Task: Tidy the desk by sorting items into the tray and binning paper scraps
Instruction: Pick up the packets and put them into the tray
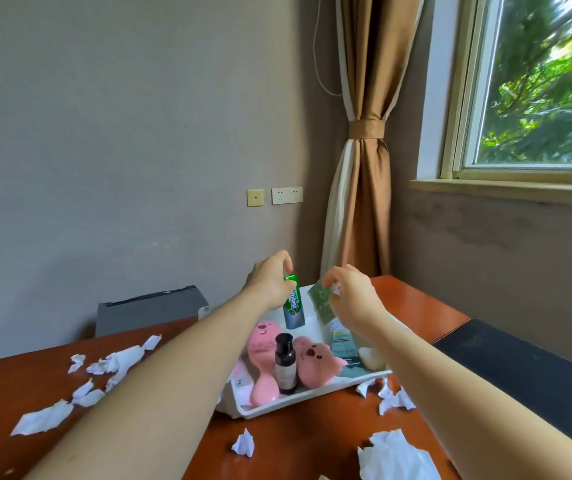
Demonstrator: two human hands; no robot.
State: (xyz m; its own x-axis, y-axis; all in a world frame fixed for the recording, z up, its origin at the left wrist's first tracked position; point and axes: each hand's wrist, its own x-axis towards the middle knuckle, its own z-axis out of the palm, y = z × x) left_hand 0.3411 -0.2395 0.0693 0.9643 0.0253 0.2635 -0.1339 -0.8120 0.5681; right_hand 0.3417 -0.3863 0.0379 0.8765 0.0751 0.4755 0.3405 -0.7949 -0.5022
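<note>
Above the white plastic tray (312, 398), the left hand (270, 282) hides the top of the green gum pack (293, 306), and the right hand (353, 299) covers part of the green foil sachet (319, 301). The label of the small dark bottle (285, 365) in the tray is too small to read.

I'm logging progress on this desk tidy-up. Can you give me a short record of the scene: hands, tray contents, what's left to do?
left hand: grips green gum pack, upright, at the tray's far side
right hand: pinches green sachet above the tray
tray: white; holds dark bottle, pink hairbrush, pink plush toy, teal tube
left to do: paper scraps scattered on desk, both sides of the tray
</note>
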